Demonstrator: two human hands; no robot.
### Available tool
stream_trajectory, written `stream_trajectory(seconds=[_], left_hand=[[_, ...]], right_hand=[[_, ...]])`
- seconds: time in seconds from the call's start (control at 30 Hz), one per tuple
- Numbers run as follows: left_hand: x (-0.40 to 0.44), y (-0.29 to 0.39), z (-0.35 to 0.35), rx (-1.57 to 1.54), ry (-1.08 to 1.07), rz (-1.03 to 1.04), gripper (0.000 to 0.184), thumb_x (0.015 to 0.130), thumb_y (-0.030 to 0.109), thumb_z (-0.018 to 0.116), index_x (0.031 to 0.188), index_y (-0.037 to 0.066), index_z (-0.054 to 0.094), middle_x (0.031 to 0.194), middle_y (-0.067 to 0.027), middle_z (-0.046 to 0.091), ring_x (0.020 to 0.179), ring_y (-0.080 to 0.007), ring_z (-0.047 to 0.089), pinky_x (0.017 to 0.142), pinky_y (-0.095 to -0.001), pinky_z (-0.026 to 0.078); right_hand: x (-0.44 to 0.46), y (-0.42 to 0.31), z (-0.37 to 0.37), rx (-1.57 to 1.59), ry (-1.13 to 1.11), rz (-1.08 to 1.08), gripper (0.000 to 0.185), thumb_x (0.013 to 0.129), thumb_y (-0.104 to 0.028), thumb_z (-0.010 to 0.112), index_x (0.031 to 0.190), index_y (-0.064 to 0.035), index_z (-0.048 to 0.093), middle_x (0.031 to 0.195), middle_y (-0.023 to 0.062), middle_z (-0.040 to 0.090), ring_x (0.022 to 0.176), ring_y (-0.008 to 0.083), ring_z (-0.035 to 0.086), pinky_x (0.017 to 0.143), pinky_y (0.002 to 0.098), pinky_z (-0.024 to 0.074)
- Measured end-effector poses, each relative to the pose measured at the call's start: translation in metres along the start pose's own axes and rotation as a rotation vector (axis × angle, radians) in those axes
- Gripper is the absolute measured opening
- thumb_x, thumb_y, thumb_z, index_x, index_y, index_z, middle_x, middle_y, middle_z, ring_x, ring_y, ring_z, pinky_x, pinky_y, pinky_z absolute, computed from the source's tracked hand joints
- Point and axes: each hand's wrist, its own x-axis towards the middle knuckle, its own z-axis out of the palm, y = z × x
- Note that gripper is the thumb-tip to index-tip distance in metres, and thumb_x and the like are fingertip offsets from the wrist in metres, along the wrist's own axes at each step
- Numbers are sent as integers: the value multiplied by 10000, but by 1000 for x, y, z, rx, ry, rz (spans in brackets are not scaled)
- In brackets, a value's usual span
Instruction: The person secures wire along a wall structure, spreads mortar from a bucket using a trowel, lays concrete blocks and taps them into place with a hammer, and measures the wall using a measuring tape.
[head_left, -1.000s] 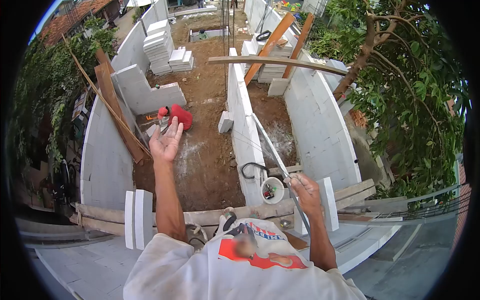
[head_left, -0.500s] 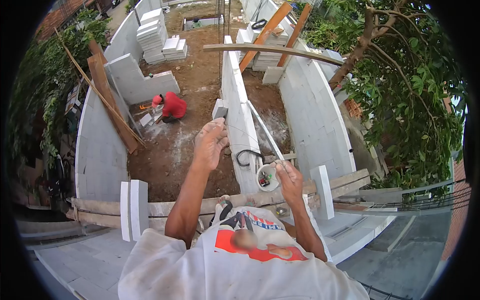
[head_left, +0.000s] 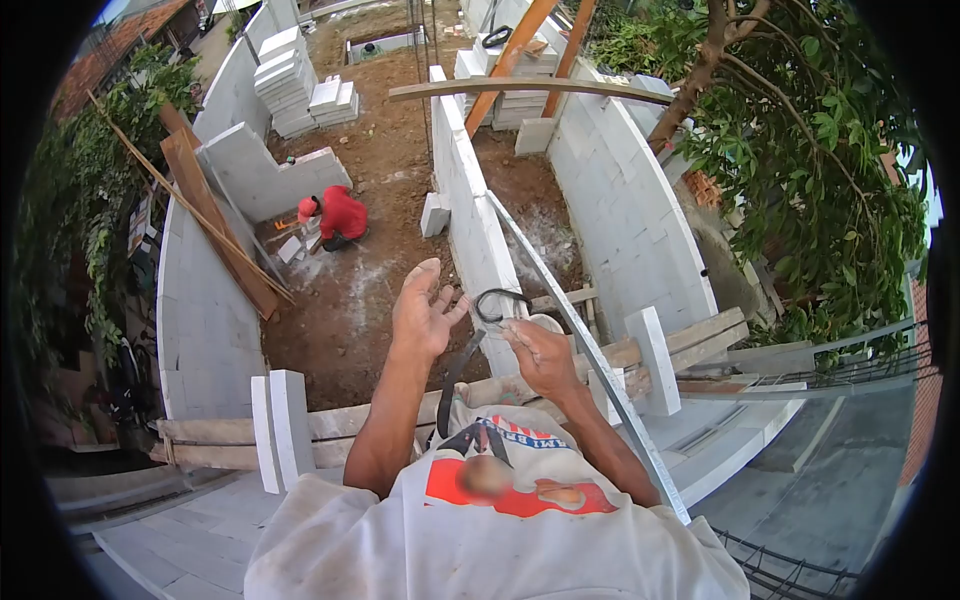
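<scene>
My left hand [head_left: 425, 312] is raised in front of me, fingers apart, with nothing visible in its grip. To its right, my right hand [head_left: 543, 358] is closed in a pinch; a thin wire ran from these fingers half a second ago, but it is too fine to follow now. Between and beyond the hands, a black cable loop [head_left: 478, 303] hangs over the white block wall [head_left: 462, 190]. The white bucket [head_left: 546, 322] is mostly hidden behind my right hand. A long metal straightedge [head_left: 590, 350] slants past my right forearm. A dark strap [head_left: 453, 385] hangs below my left hand.
Wooden planks [head_left: 400, 418] run across in front of me, with upright white blocks [head_left: 290, 425] at them. A person in red [head_left: 342, 215] crouches on the soil below. Stacked blocks [head_left: 285, 80], a long timber beam [head_left: 530, 87] and leaning boards [head_left: 215, 215] stand farther off.
My left hand has lowered and its fingers have spread. My right hand has moved left and slightly down, now covering most of the bucket. The straightedge shows farther toward me.
</scene>
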Motion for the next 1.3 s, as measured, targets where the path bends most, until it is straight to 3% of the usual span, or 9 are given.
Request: stream_trajectory(seconds=[0.17,0.27,0.6,0.83,0.93,1.07,1.13,1.23,1.3], left_hand=[[24,2,-20,-248,-3,-102,350,1031,183,664,1368,140,576,1160,-95,507,990,-223,582,715,-330,531],[38,2,-33,-243,-111,6,348,1078,175,590,1418,128,534,872,-5,471,692,-112,489,531,-244,417],[38,15,-40,-196,-203,14,337,1143,177,452,1456,65,509,834,-9,488,594,-59,377,467,-220,282],[30,45,-44,26,48,556,324,1153,181,408,1411,20,520,840,12,488,558,-53,350,436,-222,268],[50,47,-43,-107,125,673,324,1148,182,413,1412,22,512,822,12,500,554,-47,354,433,-224,280],[71,99,-54,-382,-72,619,302,1128,158,446,1390,22,509,844,-1,502,578,-64,385,440,-220,287],[61,117,-48,-445,-282,529,263,1105,133,482,1344,32,522,849,-8,506,586,-81,418,440,-225,302],[49,116,-37,-335,-347,506,260,1107,144,484,1341,37,519,846,-9,501,592,-81,419,441,-229,299],[46,122,-25,-355,-204,543,259,1128,127,458,1361,28,510,846,-11,480,574,-75,367,415,-224,262]], right_hand=[[1,-8,8,-193,-182,-194,205,938,-107,699,1138,-73,721,948,115,759,783,323,733,653,421,575],[0,-7,18,-162,-203,-207,199,939,-117,693,1135,-90,713,874,88,733,741,304,718,618,432,549],[2,8,6,-285,-401,-216,239,945,-115,655,1173,-109,724,893,89,728,782,311,723,656,450,555],[0,80,-78,-542,-326,-37,246,1018,-150,621,1228,-93,736,999,95,774,859,275,744,744,406,580],[38,-4,-106,462,-161,682,242,1064,-229,635,1155,-41,757,822,39,728,763,61,615,670,283,494],[36,-63,-100,483,-733,281,254,1052,-223,631,1078,0,749,775,59,740,778,139,705,720,347,544],[30,-30,-87,-634,-985,74,231,1059,-205,651,1104,-8,763,858,22,752,779,88,648,685,317,508],[44,21,-110,-331,-199,271,205,1046,-199,653,1087,-37,771,897,81,789,811,186,731,724,364,553],[58,-32,-123,270,-57,369,201,1015,-227,670,1079,-70,779,873,171,767,783,278,751,697,402,558]])
